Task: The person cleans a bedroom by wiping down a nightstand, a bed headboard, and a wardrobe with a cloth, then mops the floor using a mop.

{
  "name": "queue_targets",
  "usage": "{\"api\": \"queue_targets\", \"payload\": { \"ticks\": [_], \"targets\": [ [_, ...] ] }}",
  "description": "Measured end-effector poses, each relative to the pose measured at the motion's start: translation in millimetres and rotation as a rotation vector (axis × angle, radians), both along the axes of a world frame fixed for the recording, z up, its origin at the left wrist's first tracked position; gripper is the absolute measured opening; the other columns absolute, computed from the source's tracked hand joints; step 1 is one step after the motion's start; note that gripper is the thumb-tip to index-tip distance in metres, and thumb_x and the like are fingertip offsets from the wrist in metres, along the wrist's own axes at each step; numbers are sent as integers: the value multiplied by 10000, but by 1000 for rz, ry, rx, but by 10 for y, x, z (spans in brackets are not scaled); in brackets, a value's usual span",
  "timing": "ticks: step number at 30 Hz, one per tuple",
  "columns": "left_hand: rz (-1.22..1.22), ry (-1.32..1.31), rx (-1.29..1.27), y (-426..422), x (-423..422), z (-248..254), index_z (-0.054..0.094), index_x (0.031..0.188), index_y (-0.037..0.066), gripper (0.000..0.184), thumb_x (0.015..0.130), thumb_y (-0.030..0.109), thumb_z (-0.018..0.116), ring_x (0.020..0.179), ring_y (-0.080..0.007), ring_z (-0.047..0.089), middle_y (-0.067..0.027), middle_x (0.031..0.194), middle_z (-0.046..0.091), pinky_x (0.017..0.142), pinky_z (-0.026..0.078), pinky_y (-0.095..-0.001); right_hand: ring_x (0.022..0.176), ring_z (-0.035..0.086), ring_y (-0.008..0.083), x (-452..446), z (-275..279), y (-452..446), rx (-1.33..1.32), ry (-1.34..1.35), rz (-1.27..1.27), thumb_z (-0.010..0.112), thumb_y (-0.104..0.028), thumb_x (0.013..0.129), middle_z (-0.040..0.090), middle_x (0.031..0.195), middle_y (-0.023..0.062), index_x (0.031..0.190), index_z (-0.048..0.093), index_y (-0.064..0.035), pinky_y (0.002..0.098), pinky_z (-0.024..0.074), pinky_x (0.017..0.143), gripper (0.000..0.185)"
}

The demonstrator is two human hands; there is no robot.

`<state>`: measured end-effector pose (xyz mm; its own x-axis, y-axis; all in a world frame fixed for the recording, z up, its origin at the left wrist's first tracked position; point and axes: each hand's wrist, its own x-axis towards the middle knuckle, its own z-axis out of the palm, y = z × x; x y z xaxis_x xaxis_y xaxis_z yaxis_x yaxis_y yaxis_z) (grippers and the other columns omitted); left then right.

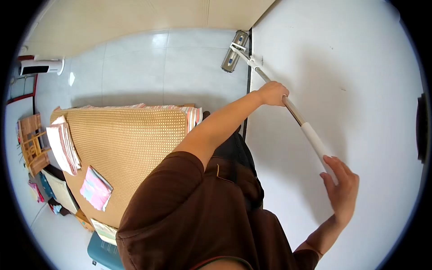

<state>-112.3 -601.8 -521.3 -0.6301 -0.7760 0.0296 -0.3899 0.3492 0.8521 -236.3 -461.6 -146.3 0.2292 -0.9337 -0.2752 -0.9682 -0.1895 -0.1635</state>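
A flat mop stretches diagonally from the floor to my hands. Its grey rectangular head (229, 60) lies on the tiles beside the wall's dark base strip. My left hand (272, 93) is closed around the metal pole (294, 111), partway along it. Near the upper end of the white handle (314, 139), my right hand (343, 182) holds the grip loosely between thumb and fingers. The very end of the handle is hidden by that hand.
A bed with a woven tan mat (130, 135) stands at the left, bearing folded striped cloth (63, 145) and a pink cloth (96, 189). The white wall (382, 90) is at the right. A blue-green stool (102, 252) and wooden chair (32, 144) are farther left.
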Motion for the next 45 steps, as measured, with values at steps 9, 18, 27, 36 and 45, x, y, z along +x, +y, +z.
{"api": "queue_targets", "payload": {
  "ticks": [9,18,27,36,45],
  "targets": [
    [266,-34,-71,125,884,224,615,709,56,165,723,205,684,832,-363,625,-149,776,653,803,476,-457,681,660,289,174,150,-518,100,-202,239,789,16,655,714,1051,94,1030,693,-113,336,513,563,408],
    [475,-264,-95,444,3053,-577,640,741,68,289,715,324,774,815,-364,627,-141,776,656,768,501,-461,712,662,287,1314,-1047,-809,175,-469,445,736,-89,788,700,1003,65,1066,677,-137,377,528,611,289],
    [493,-474,-51,616,3598,-993,664,759,101,286,667,337,798,864,-335,642,-106,813,674,805,511,-453,785,667,321,1632,-1699,-768,220,-557,400,715,-102,819,692,1029,103,1103,675,-105,393,532,654,287],
    [361,-140,117,836,2316,202,662,812,91,264,675,299,749,798,-377,650,-151,743,655,728,514,-487,809,688,351,1043,-39,-990,447,-288,304,695,48,726,706,995,184,1099,671,-31,355,540,713,382],
    [476,-131,-72,159,2642,97,626,773,107,174,696,237,713,631,-343,636,-93,589,603,733,499,-439,790,695,306,1269,-156,-1926,450,-370,292,666,72,733,713,959,178,1079,681,-33,338,531,707,361]
  ]
}}
